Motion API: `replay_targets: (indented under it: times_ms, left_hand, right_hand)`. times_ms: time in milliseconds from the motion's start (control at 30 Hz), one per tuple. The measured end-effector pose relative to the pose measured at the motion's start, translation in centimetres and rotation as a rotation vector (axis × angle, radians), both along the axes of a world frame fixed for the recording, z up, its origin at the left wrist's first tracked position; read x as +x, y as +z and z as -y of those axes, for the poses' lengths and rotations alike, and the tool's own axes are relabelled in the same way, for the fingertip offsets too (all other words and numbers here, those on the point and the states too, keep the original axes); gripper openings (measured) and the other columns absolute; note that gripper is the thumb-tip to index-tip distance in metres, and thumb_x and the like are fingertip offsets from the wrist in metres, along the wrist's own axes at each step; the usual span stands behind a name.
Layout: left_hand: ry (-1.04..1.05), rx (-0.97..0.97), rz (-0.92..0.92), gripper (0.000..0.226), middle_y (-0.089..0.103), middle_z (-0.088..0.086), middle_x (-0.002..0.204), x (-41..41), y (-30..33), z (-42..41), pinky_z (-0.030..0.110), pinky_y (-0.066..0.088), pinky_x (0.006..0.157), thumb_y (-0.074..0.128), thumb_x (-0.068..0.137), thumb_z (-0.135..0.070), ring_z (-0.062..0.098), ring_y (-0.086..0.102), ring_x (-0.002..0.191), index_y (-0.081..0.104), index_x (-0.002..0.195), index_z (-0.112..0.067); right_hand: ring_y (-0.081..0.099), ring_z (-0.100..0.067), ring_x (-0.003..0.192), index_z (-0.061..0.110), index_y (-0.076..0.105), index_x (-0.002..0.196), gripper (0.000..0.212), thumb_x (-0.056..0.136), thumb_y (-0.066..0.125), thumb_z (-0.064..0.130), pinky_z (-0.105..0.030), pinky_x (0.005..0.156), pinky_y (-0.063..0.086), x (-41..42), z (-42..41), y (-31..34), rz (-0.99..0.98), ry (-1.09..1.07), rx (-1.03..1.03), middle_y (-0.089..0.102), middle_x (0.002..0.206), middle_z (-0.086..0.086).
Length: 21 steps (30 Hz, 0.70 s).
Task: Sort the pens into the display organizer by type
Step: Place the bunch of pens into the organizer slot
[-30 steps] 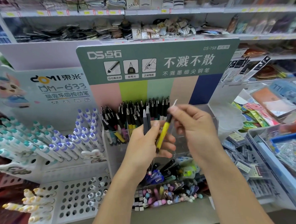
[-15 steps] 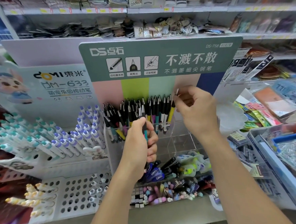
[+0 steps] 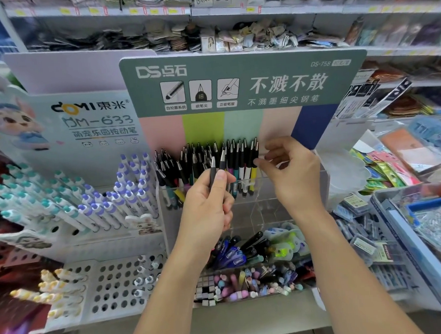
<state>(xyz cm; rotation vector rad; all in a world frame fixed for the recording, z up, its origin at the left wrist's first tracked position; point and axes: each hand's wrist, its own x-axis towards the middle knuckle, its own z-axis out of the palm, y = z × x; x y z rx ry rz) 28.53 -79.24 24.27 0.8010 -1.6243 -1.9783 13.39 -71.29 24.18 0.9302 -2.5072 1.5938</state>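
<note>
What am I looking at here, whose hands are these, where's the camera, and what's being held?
No machine here: these are a person's two bare hands, filmed by one wide-angle camera worn on their head, looking forward and down at a shop counter.

The left hand grips two dark pens, their metal tips pointing up. The right hand holds nothing; its fingers reach toward a yellow pen standing at the right end of a row of pens in the clear organizer. Whether they touch it, I cannot tell.

Behind stands a green sign. Below the organizer, a tray holds mixed pens and small items. To the left, white pens with teal and purple caps sit in a holed rack.
</note>
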Motion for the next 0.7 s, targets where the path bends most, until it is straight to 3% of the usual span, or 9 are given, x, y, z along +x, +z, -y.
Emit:
replay_targets:
  times_ms: [67,133,200,300,433,500,567,633,700]
  left_hand:
    - [-0.023,-0.005,0.008,0.028,0.04,-0.003,0.055,-0.1,-0.1,-0.1,0.026,0.026,0.042,0.042,0.107,-0.034,0.012,0.03,0.044,0.063,0.098,-0.018]
    - [-0.074,0.008,0.02,0.028,0.038,-0.002,0.055,-0.3,0.0,-0.3,0.024,0.023,0.04,0.043,0.107,-0.036,0.011,0.027,0.043,0.065,0.096,-0.022]
    - [-0.133,0.043,0.034,0.026,0.038,-0.002,0.055,-0.5,0.2,-0.6,0.022,0.021,0.039,0.044,0.106,-0.036,0.01,0.025,0.041,0.066,0.096,-0.027]
    - [-0.169,0.049,0.039,0.024,0.041,-0.002,0.054,-0.7,0.4,-0.8,0.022,0.021,0.039,0.045,0.106,-0.035,0.009,0.026,0.04,0.066,0.101,-0.025]
    - [-0.08,-0.056,0.025,0.025,0.064,0.006,0.065,-0.5,0.7,-0.5,0.022,0.036,0.038,0.044,0.106,-0.033,0.012,0.047,0.043,0.067,0.103,-0.023]
    - [-0.021,-0.067,0.002,0.027,0.07,0.005,0.072,-0.2,0.8,0.0,0.025,0.044,0.038,0.041,0.107,-0.034,0.016,0.055,0.048,0.066,0.105,-0.023]
    - [0.039,-0.096,-0.011,0.03,0.064,0.005,0.064,0.1,0.9,0.6,0.024,0.036,0.036,0.038,0.107,-0.037,0.015,0.047,0.041,0.065,0.103,-0.024]
    - [0.116,-0.068,-0.019,0.037,0.049,0.002,0.056,0.4,0.8,1.1,0.022,0.024,0.039,0.035,0.108,-0.04,0.012,0.031,0.039,0.064,0.097,-0.021]
    - [0.153,0.098,-0.068,0.041,0.038,0.0,0.055,0.6,0.9,1.3,0.021,0.016,0.04,0.031,0.11,-0.036,0.01,0.023,0.04,0.059,0.091,-0.014]
  right_hand:
    - [0.064,0.0,0.073,0.022,0.074,0.096,0.012,0.086,0.079,0.027,-0.01,0.064,0.046,1.2,-0.9,1.1,0.052,-0.034,-0.024,0.071,0.078,0.011]
    - [0.068,-0.002,0.074,0.027,0.077,0.09,0.003,0.089,0.076,0.03,-0.016,0.066,0.053,2.6,-1.3,2.0,0.197,0.117,-0.047,0.075,0.077,0.011]
    - [0.071,-0.004,0.072,0.025,0.079,0.089,0.006,0.091,0.074,0.022,-0.018,0.066,0.055,3.7,-1.3,2.4,0.337,0.287,-0.065,0.077,0.077,0.01]
    - [0.061,0.001,0.056,0.012,0.079,0.09,0.011,0.093,0.069,0.01,-0.011,0.055,0.046,4.0,-1.1,2.5,0.493,0.318,-0.153,0.071,0.063,0.009]
    - [0.054,-0.006,0.058,0.008,0.077,0.089,0.01,0.093,0.068,0.011,-0.017,0.053,0.044,3.4,-1.3,2.7,0.628,0.284,-0.353,0.064,0.066,0.001]
    - [0.058,-0.012,0.064,0.012,0.076,0.088,0.013,0.095,0.066,0.013,-0.019,0.054,0.047,2.4,-1.4,3.2,0.589,0.176,-0.561,0.066,0.073,-0.003]
    - [0.063,-0.015,0.069,0.014,0.075,0.09,0.016,0.099,0.062,0.014,-0.021,0.056,0.05,1.1,-1.4,3.8,0.409,0.034,-0.621,0.069,0.077,-0.002]
    - [0.066,-0.014,0.07,0.019,0.073,0.089,0.017,0.1,0.061,0.014,-0.022,0.057,0.052,0.4,-1.0,4.0,0.218,0.014,-0.502,0.069,0.077,0.002]
    - [0.065,-0.013,0.067,0.022,0.071,0.083,0.02,0.1,0.062,0.015,-0.024,0.056,0.051,0.5,-0.1,3.4,0.094,0.043,-0.318,0.068,0.072,0.005]
